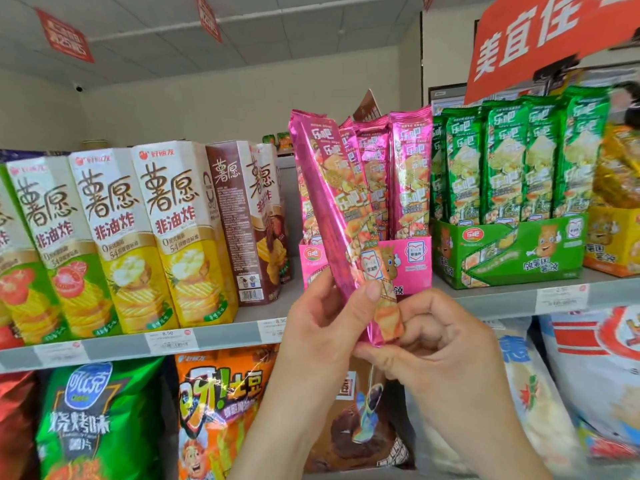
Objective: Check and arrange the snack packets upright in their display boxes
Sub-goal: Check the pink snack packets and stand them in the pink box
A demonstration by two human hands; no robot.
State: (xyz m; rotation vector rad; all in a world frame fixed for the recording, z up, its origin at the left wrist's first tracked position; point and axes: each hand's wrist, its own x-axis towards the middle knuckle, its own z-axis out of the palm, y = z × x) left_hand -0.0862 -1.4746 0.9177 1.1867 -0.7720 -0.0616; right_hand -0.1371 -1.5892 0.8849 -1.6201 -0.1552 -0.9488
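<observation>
While both of my hands are up in front of the shelf, I have one long pink snack packet (332, 216) pinched between them. My left hand (325, 320) grips its lower part, thumb pressed across the front of the foil and fingers wrapped behind. My right hand (440, 344) is curled closed just to the right of the left one, thumb and fingertips nipping the packet's bottom seal. The packet rises from my hands tilted, its top leaning to the left — not upright.

Directly behind the packet, just above my hands, stands the pink display box (412, 261) with several more pink packets (408, 174) upright inside it. To the right of my right hand, higher up, the green display box (512, 251) holds a tight row of green packets (519, 157) standing straight. Further right sits a yellow display box (613, 240), only partly in view, with yellow-gold packets above it.

Left of my left hand, tall hexagonal chip cartons (138, 237) line the same shelf, and a brown carton (249, 220) stands nearest the pink box. The shelf edge (207, 337) with its price labels runs behind my hands — below it, at wrist level, hang larger bags, among them an orange chip bag (221, 407) and a green chip bag (93, 420).
</observation>
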